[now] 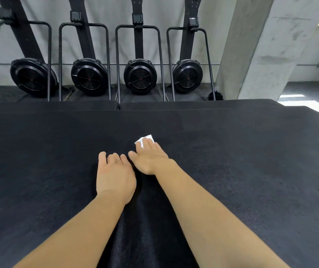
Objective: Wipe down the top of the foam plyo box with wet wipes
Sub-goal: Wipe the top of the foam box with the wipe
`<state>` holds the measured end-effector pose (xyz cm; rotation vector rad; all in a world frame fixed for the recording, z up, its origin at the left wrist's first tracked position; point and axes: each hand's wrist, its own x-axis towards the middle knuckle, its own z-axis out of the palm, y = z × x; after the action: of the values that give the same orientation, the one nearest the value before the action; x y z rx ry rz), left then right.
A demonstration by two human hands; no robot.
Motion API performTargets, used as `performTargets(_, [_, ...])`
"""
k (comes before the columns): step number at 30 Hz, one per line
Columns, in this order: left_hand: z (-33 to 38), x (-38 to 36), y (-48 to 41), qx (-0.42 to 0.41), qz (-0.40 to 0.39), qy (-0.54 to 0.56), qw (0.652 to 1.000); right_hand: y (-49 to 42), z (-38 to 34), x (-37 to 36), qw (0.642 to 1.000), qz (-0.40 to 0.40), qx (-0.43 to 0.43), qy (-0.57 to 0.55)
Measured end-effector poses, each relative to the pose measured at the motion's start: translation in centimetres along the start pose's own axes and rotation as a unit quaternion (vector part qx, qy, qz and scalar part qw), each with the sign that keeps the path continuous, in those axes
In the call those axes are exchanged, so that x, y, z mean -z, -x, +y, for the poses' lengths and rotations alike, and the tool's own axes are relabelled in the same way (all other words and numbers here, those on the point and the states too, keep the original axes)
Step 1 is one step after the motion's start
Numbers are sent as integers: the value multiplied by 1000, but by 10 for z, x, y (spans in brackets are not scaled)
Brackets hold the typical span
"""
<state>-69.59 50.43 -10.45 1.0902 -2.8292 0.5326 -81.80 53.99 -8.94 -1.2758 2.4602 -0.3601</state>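
— Where is the wet wipe [144,139]?

— Flat on the black top of the foam plyo box [242,151], pinned under the right hand [149,157], whose fingers lie spread so the pressure covers more surface.

— And the left hand [114,175]?

— Empty, loosely open, palm down just beside it, probably bracing the reach toward the far edge.

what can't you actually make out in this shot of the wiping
- Most of the white wet wipe, head view: the right hand lies flat on it, so only a corner shows past the fingertips.
- Near edge and sides of the black foam plyo box top: cut off by the frame and both forearms.
- Which areas are already wiped: no wet trace shows on the dark surface.
- Small screens on the black rowing machines: too small to read.
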Motion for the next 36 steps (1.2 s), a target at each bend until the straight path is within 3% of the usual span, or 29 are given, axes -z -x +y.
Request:
performTargets(4, [0,0,-1,1,10,7,1000,-3,19,15,1000,2,27,11])
performTargets(8, [-2,1,-2,-4,-6,-10,1000,-6,73,40,998,41,-33,17])
performTargets(13, [-3,21,-16,-32,-67,-73,995,-19,133,64,995,32,-85,30])
performTargets(17, [8,53,-43,-29,-84,-56,994,-20,172,82,989,30,-143,21])
performTargets(22, [42,70,-76,-7,-112,6,994,-18,181,88,987,38,-154,37])
performTargets(27, [67,49,-85,10,-114,47,992,-24,136,60,993,99,-44,44])
performTargets(32, [73,34,-93,44,-99,65,992,-46,99,47,992,-37,68,95])
performTargets(36, [86,32,-100,55,-86,65,993,-58,124,65,989,-50,98,101])
